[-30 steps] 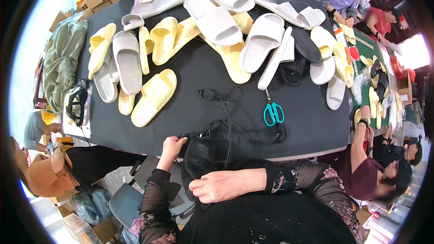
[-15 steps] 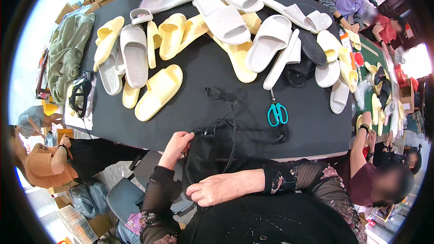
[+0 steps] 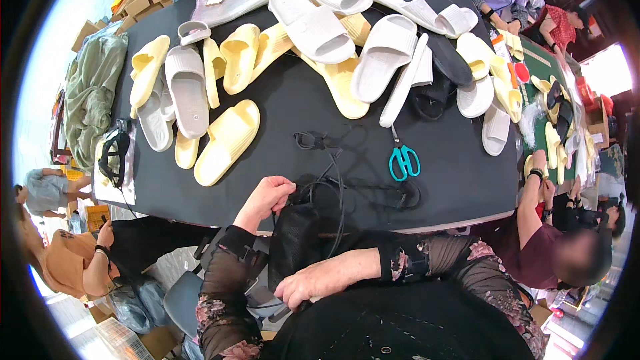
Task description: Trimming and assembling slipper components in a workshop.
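A dark mesh bag [image 3: 293, 240] with black cords [image 3: 340, 203] at its top lies between my hands, over the table's near edge. My left hand [image 3: 267, 201] pinches at the bag's upper end, beside the cords; the exact spot between thumb and fingers is partly hidden. Lower down, close to my body, my right hand [image 3: 327, 277] has its fingers curled round the bag's bottom part. Teal-handled scissors [image 3: 405, 162] lie on the black table [image 3: 280, 147] to the right of the cords, blades pointing away.
Yellow, white and grey slides, such as a yellow slide [image 3: 228, 141] and a white slide [image 3: 383, 59], spread across the table's far half. A black strapped device [image 3: 115, 153] rests at the left edge. A person in maroon [image 3: 517, 253] sits close on my right; another in orange [image 3: 77, 263] is at left.
My left hand has lifted slightly and turned at the bag's top. My right hand remains at its lower part. The whole view has shifted a little.
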Demonstrator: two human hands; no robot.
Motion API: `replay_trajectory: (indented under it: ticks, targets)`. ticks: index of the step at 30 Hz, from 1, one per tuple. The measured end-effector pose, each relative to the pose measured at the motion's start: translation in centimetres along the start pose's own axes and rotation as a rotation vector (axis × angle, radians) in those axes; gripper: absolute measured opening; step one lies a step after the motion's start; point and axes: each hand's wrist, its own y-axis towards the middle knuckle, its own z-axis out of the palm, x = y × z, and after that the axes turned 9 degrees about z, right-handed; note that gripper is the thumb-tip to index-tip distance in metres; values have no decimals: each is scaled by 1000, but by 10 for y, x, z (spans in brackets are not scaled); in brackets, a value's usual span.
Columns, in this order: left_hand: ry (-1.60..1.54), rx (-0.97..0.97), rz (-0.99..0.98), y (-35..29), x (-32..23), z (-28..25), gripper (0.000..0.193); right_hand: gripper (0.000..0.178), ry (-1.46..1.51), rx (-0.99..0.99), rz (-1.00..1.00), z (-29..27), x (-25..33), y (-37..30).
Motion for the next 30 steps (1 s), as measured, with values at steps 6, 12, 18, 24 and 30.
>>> replay_trajectory:
  ticks: [6,12,18,24,30]
  targets:
    - [-180,71,65,-14,-12,2,13,19,9,31,159,-10,11,-6]
    - [-117,21,114,-13,-10,6,13,20,-91,-22,226,-15,18,-7]
    - [216,-7,102,-22,11,2,26,25,-52,20,275,-16,16,-10]
    - [308,-11,-64,-63,35,-11,51,18,-134,-45,226,-20,18,-18]
    - [10,17,-342,-116,115,-24,58,16,-125,-38,236,-18,14,-17]
